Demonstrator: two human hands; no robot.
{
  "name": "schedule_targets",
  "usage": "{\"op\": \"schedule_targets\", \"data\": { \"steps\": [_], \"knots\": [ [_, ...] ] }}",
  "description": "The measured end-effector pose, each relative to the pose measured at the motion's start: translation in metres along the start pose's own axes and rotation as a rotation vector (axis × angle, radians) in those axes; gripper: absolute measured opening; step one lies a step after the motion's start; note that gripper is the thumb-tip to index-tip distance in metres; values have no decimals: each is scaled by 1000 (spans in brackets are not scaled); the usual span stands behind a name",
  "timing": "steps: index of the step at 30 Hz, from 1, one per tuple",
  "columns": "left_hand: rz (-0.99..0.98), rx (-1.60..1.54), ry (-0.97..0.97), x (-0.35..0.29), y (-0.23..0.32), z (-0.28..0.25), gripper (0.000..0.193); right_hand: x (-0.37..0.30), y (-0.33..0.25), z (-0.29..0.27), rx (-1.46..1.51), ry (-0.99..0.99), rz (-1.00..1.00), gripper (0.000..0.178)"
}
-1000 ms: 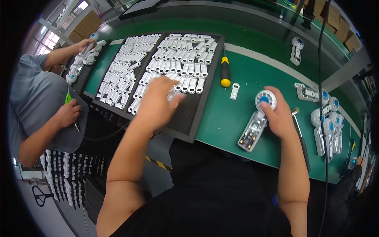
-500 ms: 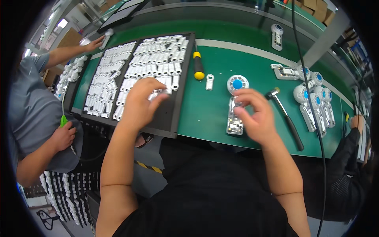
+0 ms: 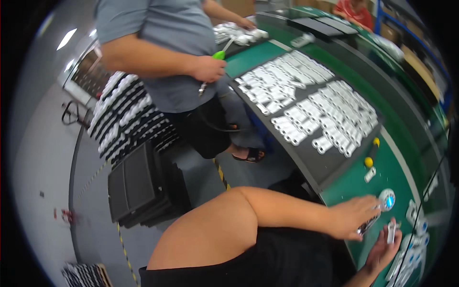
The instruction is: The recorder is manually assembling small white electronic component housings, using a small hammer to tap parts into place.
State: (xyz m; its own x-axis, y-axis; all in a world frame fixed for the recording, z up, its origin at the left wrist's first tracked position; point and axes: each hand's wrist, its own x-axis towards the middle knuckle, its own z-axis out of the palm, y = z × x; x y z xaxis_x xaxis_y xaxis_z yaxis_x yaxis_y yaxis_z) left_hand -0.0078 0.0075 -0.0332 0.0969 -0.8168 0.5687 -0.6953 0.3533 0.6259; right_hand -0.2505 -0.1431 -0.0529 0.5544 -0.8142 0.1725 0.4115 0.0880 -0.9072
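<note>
At the lower right, my left hand [image 3: 355,218] is closed over the handle of a white handheld fan [image 3: 387,200] with a round vented head and blue centre. The handle's inner parts show between and below my fingers, though much is covered. Just right of it, my right hand [image 3: 382,248] grips a small white oblong cover [image 3: 391,233] between thumb and fingers. A similar small white piece [image 3: 370,174] lies on the green table, beside a yellow-and-black screwdriver [image 3: 368,162].
A black tray [image 3: 326,167] of many white casings stands left of my hands. More fans [image 3: 412,256] lie at the far right. A co-worker's hand [image 3: 209,68] holds a green-handled tool [image 3: 219,55]. Stacked black trays [image 3: 134,177] stand on the floor.
The view has swung left, so the table sits further right. My left hand went from above the tray to the fan; my right hand left the fan and now holds a small white cover.
</note>
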Motion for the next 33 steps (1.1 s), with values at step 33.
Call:
{"op": "schedule_targets", "data": {
  "steps": [33],
  "knots": [
    [13, 87, -340, 41, -12, -9, 77, 7, -25, 32, -616, 82, -84, 40]
  ]
}}
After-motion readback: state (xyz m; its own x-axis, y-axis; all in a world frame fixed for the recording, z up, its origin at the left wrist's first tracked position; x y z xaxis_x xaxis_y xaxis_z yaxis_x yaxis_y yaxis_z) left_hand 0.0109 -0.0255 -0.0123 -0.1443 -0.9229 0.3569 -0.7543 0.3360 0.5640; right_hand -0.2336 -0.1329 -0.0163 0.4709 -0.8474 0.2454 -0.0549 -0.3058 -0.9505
